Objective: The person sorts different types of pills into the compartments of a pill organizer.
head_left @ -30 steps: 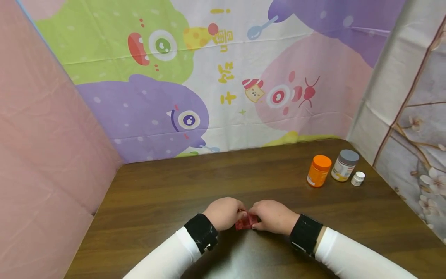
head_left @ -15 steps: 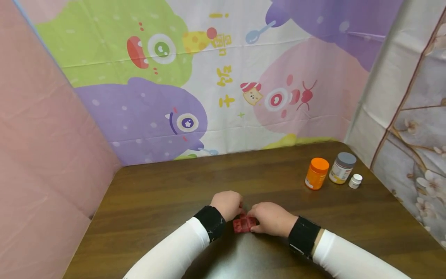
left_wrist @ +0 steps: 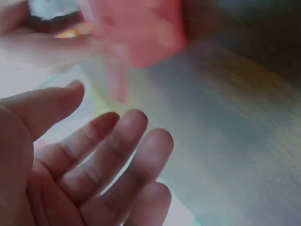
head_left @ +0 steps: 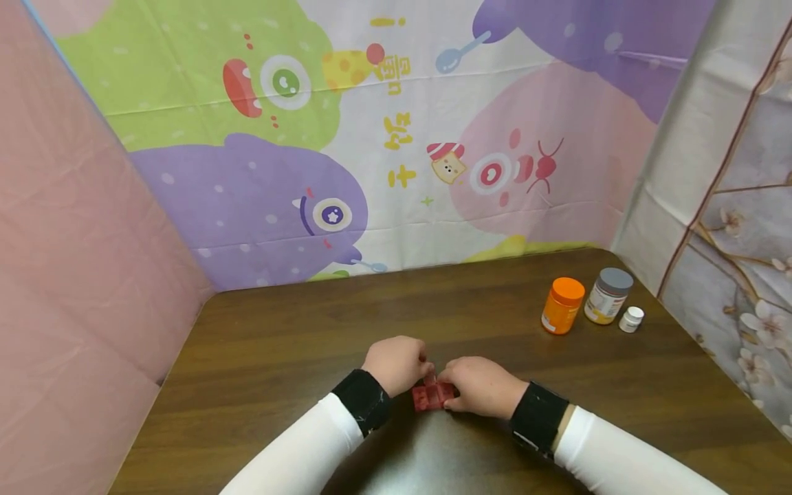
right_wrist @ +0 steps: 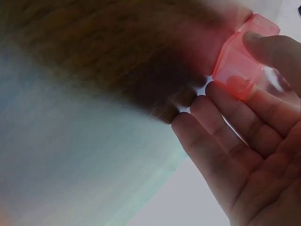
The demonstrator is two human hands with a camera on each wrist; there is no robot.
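A small translucent red pill box (head_left: 425, 399) with compartments sits low over the table in front of me. My right hand (head_left: 484, 386) holds its right end, thumb on the near side and fingers on the far side; the right wrist view shows the thumb and fingers pinching the red plastic (right_wrist: 235, 70). At the far side of the box, a clear reddish lid (head_left: 430, 379) stands raised. My left hand (head_left: 396, 364) is beside that lid. In the left wrist view its thumb and fingers are spread apart, just short of the hanging lid (left_wrist: 117, 82), with nothing between them.
At the back right of the brown wooden table (head_left: 297, 330) stand an orange jar (head_left: 562, 306), a grey-lidded jar (head_left: 608, 297) and a small white bottle (head_left: 631, 320). A cartoon-printed cloth (head_left: 408, 240) hangs behind the table, and a pink cloth (head_left: 80, 275) hangs at the left.
My left fingers have drawn back from the left part of the pill box, uncovering its compartments. A lid now shows raised at the far side. The right hand keeps its hold.
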